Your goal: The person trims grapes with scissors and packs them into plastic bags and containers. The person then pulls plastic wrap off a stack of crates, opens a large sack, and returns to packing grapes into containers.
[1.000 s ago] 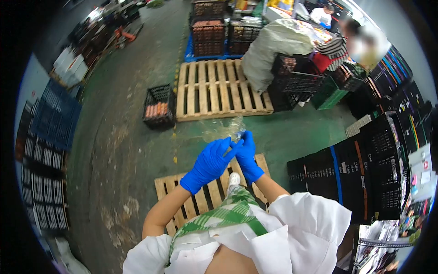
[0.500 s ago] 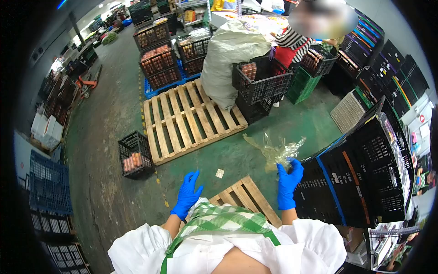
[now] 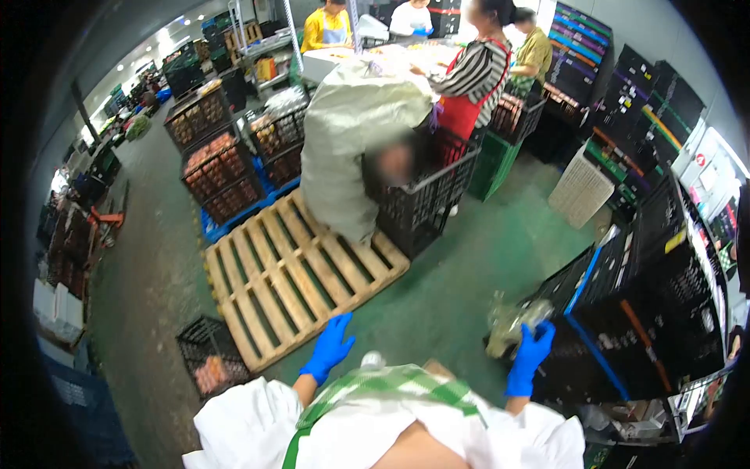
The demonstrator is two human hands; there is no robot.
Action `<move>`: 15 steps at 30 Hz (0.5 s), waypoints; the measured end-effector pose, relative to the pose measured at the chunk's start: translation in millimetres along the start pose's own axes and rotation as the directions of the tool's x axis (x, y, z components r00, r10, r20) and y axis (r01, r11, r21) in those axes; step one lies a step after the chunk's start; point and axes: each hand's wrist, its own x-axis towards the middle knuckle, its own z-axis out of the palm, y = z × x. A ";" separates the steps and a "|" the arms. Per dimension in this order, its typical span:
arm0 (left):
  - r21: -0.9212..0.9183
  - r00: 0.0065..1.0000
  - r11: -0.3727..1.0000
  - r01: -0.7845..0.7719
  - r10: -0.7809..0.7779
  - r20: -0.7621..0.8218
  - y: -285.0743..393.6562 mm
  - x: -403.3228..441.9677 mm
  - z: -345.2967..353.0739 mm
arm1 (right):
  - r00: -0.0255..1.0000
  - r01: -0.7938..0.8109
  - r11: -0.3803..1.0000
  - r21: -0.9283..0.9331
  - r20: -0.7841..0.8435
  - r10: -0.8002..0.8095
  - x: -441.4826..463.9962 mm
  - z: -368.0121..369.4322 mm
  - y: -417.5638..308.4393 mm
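Observation:
My left hand [image 3: 330,349], in a blue glove, is held out over the floor by the near edge of a wooden pallet [image 3: 283,275]; its fingers are apart and it holds nothing. On the right, my right hand [image 3: 533,356], also blue-gloved, has its fingers curled around crumpled clear plastic film [image 3: 512,322], which hangs beside the stacked black crates [image 3: 609,344].
A black crate with packed reddish items [image 3: 209,367] sits left of the pallet. A big white sack [image 3: 344,148] and black crates [image 3: 430,187] stand beyond it. Several people work at a table behind; one wears a striped top [image 3: 478,70]. A light crate [image 3: 580,189] leans at the right.
My hands have parted from close together; the right one has moved right with the film. The view has turned and moved forward, showing more of the table and people.

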 end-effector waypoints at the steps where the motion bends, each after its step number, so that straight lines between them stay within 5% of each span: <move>1: -0.018 0.999 1.000 -0.007 0.007 0.047 -0.7 21.9 -6.4 | 0.999 0.044 0.998 -0.036 -0.008 -0.044 17.4 11.7 -4.7; 4: -0.182 0.990 0.983 -0.027 0.052 0.131 14.6 76.8 -30.3 | 1.000 0.005 0.981 -0.194 -0.009 -0.007 27.2 21.2 -28.2; 6: -0.152 0.980 0.984 -0.092 0.116 0.161 6.2 110.8 -22.3 | 0.994 -0.038 0.998 -0.054 -0.102 0.032 45.3 24.0 -18.2; 8: -0.093 0.971 0.991 -0.100 0.118 0.210 -1.8 147.4 -10.2 | 0.986 -0.031 0.994 -0.103 -0.166 0.013 61.6 33.0 -19.6; 15: -0.228 0.953 0.974 0.009 0.060 0.297 14.4 232.0 50.2 | 0.983 -0.076 0.974 -0.213 -0.181 0.037 156.8 78.3 2.7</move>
